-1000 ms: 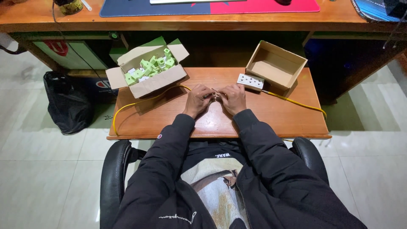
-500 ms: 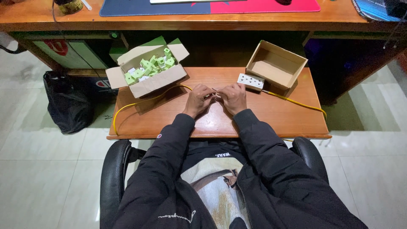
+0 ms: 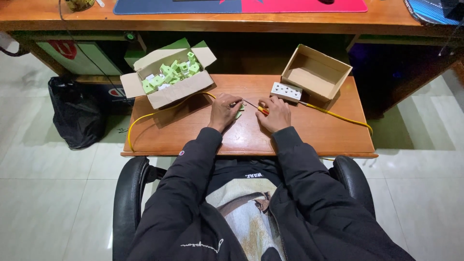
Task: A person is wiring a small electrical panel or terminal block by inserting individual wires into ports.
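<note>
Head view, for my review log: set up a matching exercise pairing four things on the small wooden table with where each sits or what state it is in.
Things:
1. open cardboard box with green flaps
2. plain brown cardboard box
3. white power strip
4. slim screwdriver with red-and-yellow handle

Places or states:
A. held between the left hand and the right hand
B. empty, at the table's far right
C. beside the empty box, yellow cable attached
D. filled with small green and white parts

Pairs: 1-D, 2-B, 3-C, 4-A

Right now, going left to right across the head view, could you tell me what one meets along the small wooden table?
Black bag → box of green parts → left hand → right hand → empty cardboard box.
</note>
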